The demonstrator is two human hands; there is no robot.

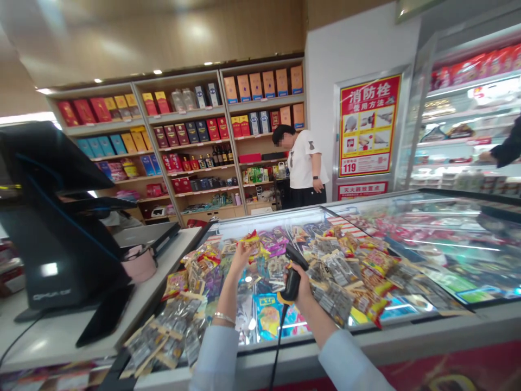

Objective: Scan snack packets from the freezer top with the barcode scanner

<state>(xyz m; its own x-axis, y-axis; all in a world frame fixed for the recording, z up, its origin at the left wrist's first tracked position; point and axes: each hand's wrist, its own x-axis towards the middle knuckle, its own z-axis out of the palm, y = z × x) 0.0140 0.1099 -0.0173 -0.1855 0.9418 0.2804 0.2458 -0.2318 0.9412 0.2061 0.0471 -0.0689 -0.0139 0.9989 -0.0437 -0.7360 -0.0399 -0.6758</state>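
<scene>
My left hand (241, 258) is raised over the display and pinches a small red-and-yellow snack packet (251, 243) by its edge. My right hand (300, 289) grips a black handheld barcode scanner (293, 271), its head tilted up towards the packet and a black cord (279, 347) hanging from its base. The two hands are close together but apart. Below them, many foil and colourful snack packets (337, 271) lie heaped on the glass top of a chest freezer (443, 239).
A black point-of-sale terminal (52, 217) and a pink cup (139, 265) stand on a white counter (97, 320) at left. Shelves of boxes and bottles (183, 141) fill the back wall. A person in a white shirt (305, 168) stands beyond the freezer; another person's dark sleeve (504, 146) enters at right.
</scene>
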